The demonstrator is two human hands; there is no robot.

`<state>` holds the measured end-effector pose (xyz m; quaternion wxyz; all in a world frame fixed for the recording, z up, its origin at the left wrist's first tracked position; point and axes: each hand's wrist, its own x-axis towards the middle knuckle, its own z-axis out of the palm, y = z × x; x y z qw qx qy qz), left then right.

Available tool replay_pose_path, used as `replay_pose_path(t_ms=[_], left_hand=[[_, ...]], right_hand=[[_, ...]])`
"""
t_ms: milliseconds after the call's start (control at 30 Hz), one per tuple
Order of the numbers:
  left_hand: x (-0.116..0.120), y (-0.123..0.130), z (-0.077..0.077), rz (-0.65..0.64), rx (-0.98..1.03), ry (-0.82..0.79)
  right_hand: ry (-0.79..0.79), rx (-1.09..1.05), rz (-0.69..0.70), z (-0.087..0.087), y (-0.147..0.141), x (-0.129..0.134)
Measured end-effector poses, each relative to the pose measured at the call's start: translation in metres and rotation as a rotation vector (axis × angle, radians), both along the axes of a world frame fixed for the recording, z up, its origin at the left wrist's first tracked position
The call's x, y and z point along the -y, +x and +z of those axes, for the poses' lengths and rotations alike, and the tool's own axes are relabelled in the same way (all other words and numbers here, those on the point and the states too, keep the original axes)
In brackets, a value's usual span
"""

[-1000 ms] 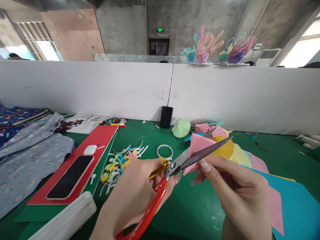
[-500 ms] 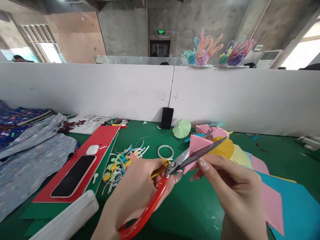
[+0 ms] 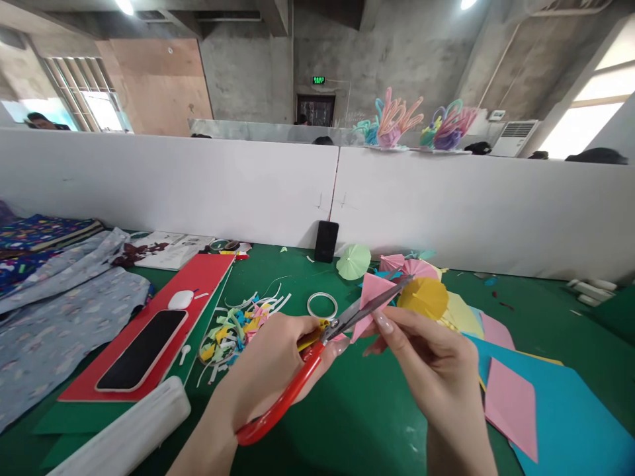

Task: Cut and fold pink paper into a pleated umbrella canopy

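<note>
My left hand (image 3: 265, 373) grips red-handled scissors (image 3: 285, 400); their metal blades point up and right, across a folded pink paper triangle (image 3: 372, 291). My right hand (image 3: 426, 357) pinches that pink triangle from below, between thumb and fingertips, just above the green table (image 3: 367, 410). The blades lie nearly together along the paper's edge. A small yellow scrap shows by the scissors' pivot, against my left fingers.
Coloured paper scraps (image 3: 235, 325) and a tape ring (image 3: 322, 305) lie ahead. A phone (image 3: 141, 349) and a white earbud case (image 3: 179, 299) rest on a red sheet at left, beside cloth (image 3: 59, 311). Paper umbrellas (image 3: 353, 261), blue paper (image 3: 570, 410) and pink paper (image 3: 510, 400) lie at right. A white partition (image 3: 238, 192) closes the back.
The scissor blades have drawn closer together over the pink triangle. Both hands and the scissors have shifted slightly left, and my view has tilted up a little.
</note>
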<state>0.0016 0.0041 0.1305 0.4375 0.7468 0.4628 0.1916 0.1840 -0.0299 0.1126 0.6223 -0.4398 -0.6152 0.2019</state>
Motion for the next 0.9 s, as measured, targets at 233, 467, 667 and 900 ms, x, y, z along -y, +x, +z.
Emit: replay_pose_path(t_ms=[233,467,667,900], left_hand=[[0.001,-0.004,-0.008,0.021,-0.009,-0.041],[-0.004,0.002,-0.035,-0.181,0.137,-0.022],[-0.011,0.023,-0.062,-0.281,0.24,-0.241],[-0.02,0.02,-0.109,-0.206,0.326,-0.387]], right_hand=[[-0.121,-0.022,0.057,-0.001,-0.001,0.003],[-0.077,-0.004,-0.059,-0.029,-0.016,-0.017],[-0.072,0.044,-0.326,-0.06,-0.023,-0.054],[-0.152,0.256,-0.406,-0.089,-0.022,-0.075]])
